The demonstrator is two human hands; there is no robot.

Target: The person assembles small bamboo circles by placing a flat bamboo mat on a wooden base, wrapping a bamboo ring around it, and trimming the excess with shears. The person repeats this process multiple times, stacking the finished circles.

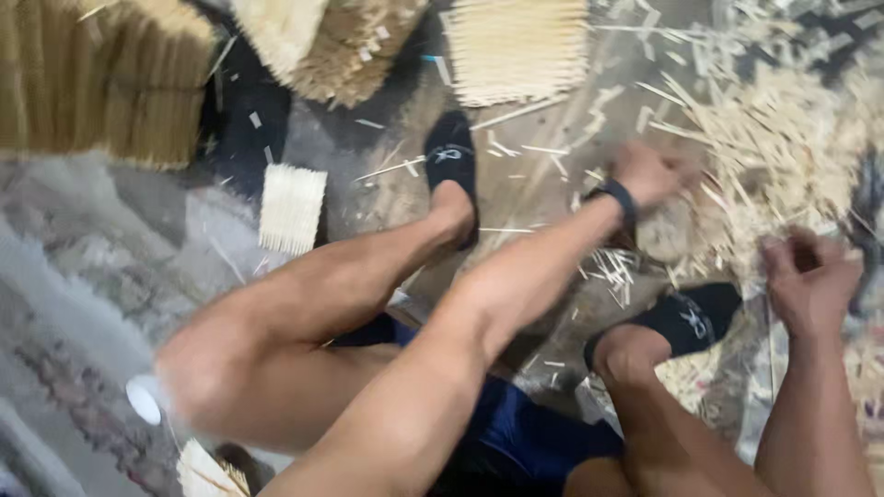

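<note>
Floor (110, 230) | stick bundles (516, 46) around | left hand (649, 175) grip unclear | right hand (810, 281) fisted

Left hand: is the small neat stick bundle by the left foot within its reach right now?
Probably not directly. The left hand is in the loose stick pile, and the left leg lies between it and the small bundle.

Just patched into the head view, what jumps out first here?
The loose heap of pale thin sticks sprawled across the floor at upper right, with the left hand reaching into it and the right hand closed just below it. Next, the neat bundles of sticks stacked along the top left, and the black socks on the person's feet mid-frame.
</note>
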